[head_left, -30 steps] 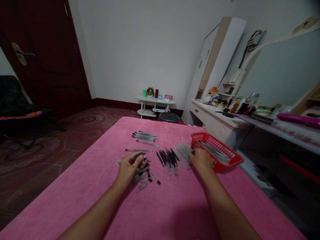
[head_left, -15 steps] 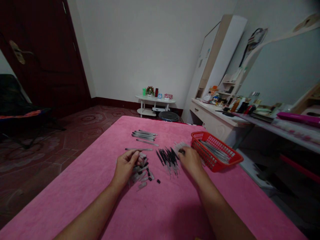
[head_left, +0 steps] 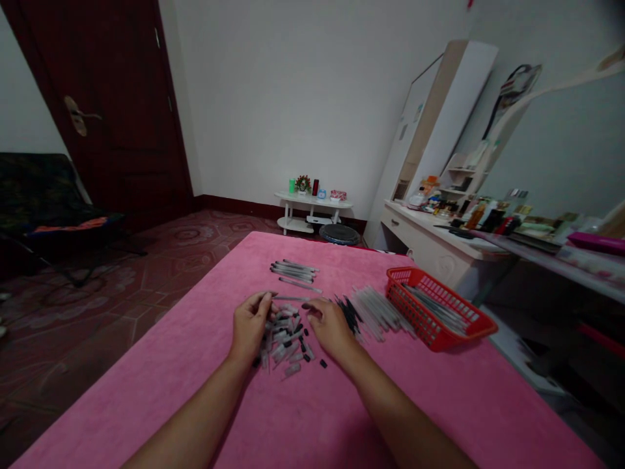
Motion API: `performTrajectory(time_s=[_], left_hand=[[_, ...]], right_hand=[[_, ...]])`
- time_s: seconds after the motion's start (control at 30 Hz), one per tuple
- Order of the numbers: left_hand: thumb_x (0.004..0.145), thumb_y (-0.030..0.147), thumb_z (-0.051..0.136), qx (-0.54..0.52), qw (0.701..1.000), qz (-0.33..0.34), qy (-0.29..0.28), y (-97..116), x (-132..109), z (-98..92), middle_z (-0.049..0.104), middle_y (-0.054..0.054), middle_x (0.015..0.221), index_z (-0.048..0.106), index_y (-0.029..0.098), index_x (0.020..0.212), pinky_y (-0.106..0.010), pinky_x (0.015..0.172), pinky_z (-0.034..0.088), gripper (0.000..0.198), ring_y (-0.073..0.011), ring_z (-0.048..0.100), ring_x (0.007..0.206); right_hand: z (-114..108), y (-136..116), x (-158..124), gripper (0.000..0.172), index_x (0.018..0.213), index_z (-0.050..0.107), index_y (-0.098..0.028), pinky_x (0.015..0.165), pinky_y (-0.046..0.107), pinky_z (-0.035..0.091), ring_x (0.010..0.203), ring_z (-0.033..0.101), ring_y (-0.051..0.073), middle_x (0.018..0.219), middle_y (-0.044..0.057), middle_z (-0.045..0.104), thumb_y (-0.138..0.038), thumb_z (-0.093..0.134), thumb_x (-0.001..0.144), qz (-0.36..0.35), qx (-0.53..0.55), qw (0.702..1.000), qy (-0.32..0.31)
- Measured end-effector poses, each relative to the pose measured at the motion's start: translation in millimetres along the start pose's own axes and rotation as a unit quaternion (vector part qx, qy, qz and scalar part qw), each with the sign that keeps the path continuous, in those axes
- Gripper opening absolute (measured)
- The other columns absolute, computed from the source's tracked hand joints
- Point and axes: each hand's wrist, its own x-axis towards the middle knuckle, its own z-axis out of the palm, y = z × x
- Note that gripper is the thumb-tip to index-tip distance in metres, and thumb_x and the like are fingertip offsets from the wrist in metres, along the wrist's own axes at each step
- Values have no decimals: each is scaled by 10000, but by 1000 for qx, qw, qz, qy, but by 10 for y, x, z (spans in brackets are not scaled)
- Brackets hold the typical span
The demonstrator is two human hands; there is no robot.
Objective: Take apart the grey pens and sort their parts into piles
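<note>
Pens (head_left: 295,269) at far mid of pink table (head_left: 303,423), lying flat: approx half a doz. side by side, dark ends L, plus one a bit nearer on its own. Another pen lies crosswise just past the hands, its visible part btwn the two sets of fingertips; can't tell if either hand touches it.

L hand (head_left: 250,324): fingers curled, thumb up vs. index, at L edge of the caps pile. Can't tell if the L grip has anything in it. R hand (head_left: 332,327): R of same pile, thumb & index near ea. other, pointing L; small dark spot at the tips, too blurry to ID, so can't tell what, if anything, that grip has.

Caps (head_left: 291,370): clear & blk bits in a loose heap btwn the hands, w/ one blk bit off to the R, nearer the person. Blk rods (head_left: 350,314) just R of R hand, partly hidden by it. Clear tubes (head_left: 378,312) next R, in a slanted bunch. Then red basket (head_left: 481,327), w/ long grey sticks (head_left: 437,309) inside.

B/g: wht stand (head_left: 312,200), blk stool (head_left: 339,234), door (head_left: 112,98) & chair (head_left: 49,185) on L, dresser (head_left: 434,247) w/ bottles etc. on R.
</note>
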Motion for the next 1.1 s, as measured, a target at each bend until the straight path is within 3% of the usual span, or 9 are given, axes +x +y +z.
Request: performTrajectory(time_s=[0.13, 0.3, 0.47, 0.57, 0.67, 0.77, 0.9, 1.0, 1.1], left_hand=[[820, 423, 576, 10, 1000, 5, -17, -8, -16, 6, 599, 15, 609, 683, 139, 929, -207, 537, 418, 323, -109, 524, 543], [818, 415, 574, 15, 999, 7, -31, 5, -26, 7, 594, 12, 593, 687, 142, 900, -210, 537, 418, 307, -114, 521, 542], [825, 402, 562, 46, 998, 26, -42, 47, -46, 20, 605, 9, 592, 693, 148, 868, -221, 549, 427, 288, -120, 530, 540], [822, 398, 564, 69, 996, 32, -39, 74, -61, 21, 620, -1, 602, 702, 148, 853, -237, 572, 444, 288, -137, 560, 568], [809, 395, 585, 72, 997, 37, -11, 108, -67, 29, 685, -44, 750, 714, 152, 873, -268, 673, 482, 283, -179, 627, 720], [798, 404, 610, -7, 1000, 26, -4, 155, -81, 78, 695, -89, 1009, 683, 163, 1021, -313, 798, 497, 336, -224, 639, 930], [830, 419, 588, -169, 976, -47, -130, 218, -167, 200, 645, -130, 1167, 619, 169, 1148, -333, 816, 508, 406, -248, 627, 1023], [843, 421, 573, -272, 932, -132, -202, 248, -245, 258, 676, -129, 1075, 609, 187, 1108, -303, 618, 525, 356, -248, 672, 874], [796, 379, 653, -334, 896, -181, -232, 290, -276, 234, 697, -86, 891, 623, 180, 967, -305, 647, 527, 264, -221, 673, 811]], right_hand=[[75, 49, 222, 413, 1076, 684, -172, 915, 270, 392, 1048, 560, 189, 1091, 70, 679, -21, 495, 741, -5, -141, 990, -16], [195, 10, 385, 339, 1028, 688, -197, 821, 271, 402, 1060, 532, 211, 1044, 82, 669, -56, 500, 784, -6, -280, 958, -60], [248, -57, 442, 248, 927, 686, -133, 788, 297, 398, 1035, 551, 245, 1001, 133, 666, -44, 507, 780, 14, -320, 946, -58], [193, -129, 428, 252, 1002, 645, -117, 790, 313, 401, 1002, 578, 253, 993, 148, 671, -70, 525, 785, 38, -319, 947, -33], [95, -245, 343, 199, 994, 602, -159, 737, 294, 421, 886, 622, 222, 906, 104, 684, -150, 532, 808, 81, -195, 977, 28], [38, -349, 162, 94, 872, 557, -184, 588, 241, 427, 668, 620, 161, 741, 25, 652, -206, 530, 786, 95, 97, 990, 34], [69, -360, -123, 217, 864, 534, -169, 435, 209, 370, 433, 507, 100, 619, -24, 594, -336, 589, 736, 125, 386, 914, -20], [85, -333, -265, 361, 849, 540, -153, 407, 197, 339, 394, 478, 86, 556, -35, 572, -429, 685, 668, 167, 452, 875, -44], [46, -381, -353, 427, 779, 532, -146, 388, 187, 303, 393, 477, 80, 541, -15, 566, -529, 689, 671, 204, 517, 825, -101]])
